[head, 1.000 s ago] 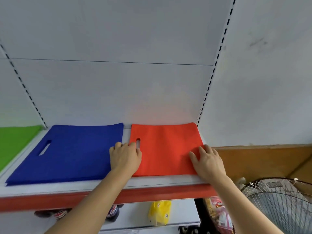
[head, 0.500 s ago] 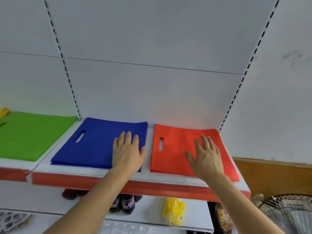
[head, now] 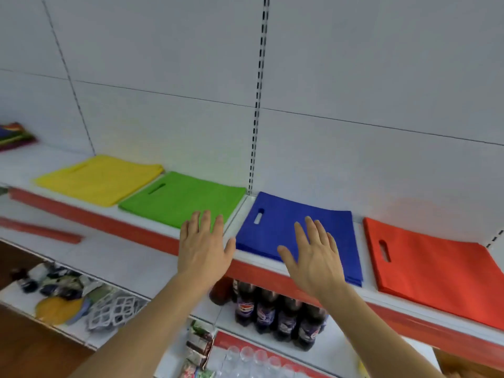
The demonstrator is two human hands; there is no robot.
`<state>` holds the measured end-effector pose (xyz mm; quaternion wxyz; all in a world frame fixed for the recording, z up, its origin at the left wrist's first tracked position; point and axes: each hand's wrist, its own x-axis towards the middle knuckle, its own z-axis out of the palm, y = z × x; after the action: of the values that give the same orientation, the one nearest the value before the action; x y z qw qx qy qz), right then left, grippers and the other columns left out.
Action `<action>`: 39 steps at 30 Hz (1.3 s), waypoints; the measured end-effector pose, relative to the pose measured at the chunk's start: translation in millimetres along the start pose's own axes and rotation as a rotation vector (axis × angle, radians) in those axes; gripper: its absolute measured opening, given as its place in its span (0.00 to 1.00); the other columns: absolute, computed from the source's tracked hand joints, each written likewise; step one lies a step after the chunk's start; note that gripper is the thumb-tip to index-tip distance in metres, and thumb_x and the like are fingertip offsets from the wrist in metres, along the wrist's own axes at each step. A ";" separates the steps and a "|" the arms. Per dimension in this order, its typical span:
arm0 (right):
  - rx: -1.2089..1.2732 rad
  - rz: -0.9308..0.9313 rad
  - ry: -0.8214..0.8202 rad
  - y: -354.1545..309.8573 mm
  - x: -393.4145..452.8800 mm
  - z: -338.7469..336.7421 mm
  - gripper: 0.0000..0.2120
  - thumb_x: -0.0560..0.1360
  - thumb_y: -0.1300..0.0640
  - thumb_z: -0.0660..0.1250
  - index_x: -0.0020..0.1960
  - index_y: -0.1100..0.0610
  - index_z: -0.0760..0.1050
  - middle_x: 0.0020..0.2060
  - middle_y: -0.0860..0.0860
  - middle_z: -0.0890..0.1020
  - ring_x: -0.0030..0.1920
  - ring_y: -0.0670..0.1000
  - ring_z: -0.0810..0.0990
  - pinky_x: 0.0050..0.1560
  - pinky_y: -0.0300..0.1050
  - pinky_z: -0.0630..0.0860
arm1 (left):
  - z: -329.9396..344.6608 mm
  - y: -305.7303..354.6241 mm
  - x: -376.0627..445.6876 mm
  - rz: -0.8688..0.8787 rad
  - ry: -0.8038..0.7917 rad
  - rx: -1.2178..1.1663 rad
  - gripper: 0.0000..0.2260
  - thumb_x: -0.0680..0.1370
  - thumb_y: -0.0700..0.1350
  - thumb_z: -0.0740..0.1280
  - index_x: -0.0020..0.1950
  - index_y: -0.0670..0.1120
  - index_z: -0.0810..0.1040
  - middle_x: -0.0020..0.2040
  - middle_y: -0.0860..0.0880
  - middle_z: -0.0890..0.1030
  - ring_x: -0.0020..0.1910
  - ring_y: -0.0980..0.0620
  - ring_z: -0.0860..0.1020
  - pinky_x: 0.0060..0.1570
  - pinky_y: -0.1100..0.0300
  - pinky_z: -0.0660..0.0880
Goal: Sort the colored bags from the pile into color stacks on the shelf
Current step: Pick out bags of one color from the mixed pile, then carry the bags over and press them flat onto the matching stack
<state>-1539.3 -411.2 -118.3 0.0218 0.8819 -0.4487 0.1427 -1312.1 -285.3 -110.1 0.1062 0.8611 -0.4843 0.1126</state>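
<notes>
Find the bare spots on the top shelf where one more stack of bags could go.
The largest bare patch of shelf lies between the mixed pile and the yellow stack. Only narrow strips separate the green stack from the blue stack, and the blue from the red stack. Yellow and green nearly touch: crowded.

Both bare forearms reach forward and up (palms facing away), the left hand (head: 203,248) and right hand (head: 313,257) side by side, fingers straight and slightly spread, holding nothing.
</notes>
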 end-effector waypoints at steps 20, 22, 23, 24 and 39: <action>0.193 -0.516 -0.064 -443.0 145.3 87.1 0.41 0.81 0.30 0.42 0.84 0.55 0.59 0.84 0.58 0.57 0.84 0.60 0.53 0.82 0.62 0.56 | -33.5 -393.8 -9.2 -0.478 0.070 0.135 0.29 0.85 0.62 0.53 0.83 0.49 0.64 0.83 0.43 0.62 0.83 0.41 0.55 0.81 0.41 0.54; 0.212 -0.566 -0.067 -483.6 165.9 91.5 0.40 0.82 0.30 0.44 0.85 0.55 0.57 0.85 0.57 0.55 0.84 0.60 0.50 0.82 0.62 0.54 | -42.1 -428.3 1.7 -0.515 0.100 0.148 0.29 0.85 0.62 0.53 0.82 0.49 0.65 0.83 0.43 0.64 0.83 0.41 0.56 0.81 0.41 0.54; 0.220 -0.588 -0.064 -503.6 176.2 93.4 0.39 0.83 0.31 0.45 0.85 0.55 0.56 0.85 0.57 0.54 0.85 0.60 0.50 0.82 0.62 0.53 | -45.7 -445.3 6.3 -0.540 0.110 0.155 0.29 0.85 0.62 0.53 0.82 0.49 0.65 0.82 0.43 0.64 0.83 0.41 0.56 0.82 0.41 0.54; 0.222 -0.604 -0.066 -523.6 186.2 95.2 0.39 0.83 0.31 0.45 0.85 0.54 0.55 0.85 0.57 0.54 0.85 0.59 0.49 0.82 0.62 0.53 | -48.4 -462.1 10.3 -0.568 0.111 0.157 0.29 0.85 0.62 0.53 0.83 0.49 0.65 0.83 0.44 0.64 0.84 0.41 0.56 0.82 0.41 0.54; 0.188 -0.714 -0.089 -816.9 254.4 142.3 0.40 0.82 0.31 0.41 0.84 0.54 0.58 0.83 0.58 0.59 0.84 0.61 0.54 0.82 0.63 0.57 | -49.7 -741.0 35.2 -0.717 0.146 0.142 0.29 0.85 0.64 0.52 0.83 0.52 0.64 0.84 0.46 0.62 0.84 0.43 0.55 0.82 0.43 0.50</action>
<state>-713.0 -147.6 -112.4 -0.0305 0.9864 -0.0982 0.1285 -663.1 77.3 -107.1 0.1132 0.9710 -0.1343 0.1625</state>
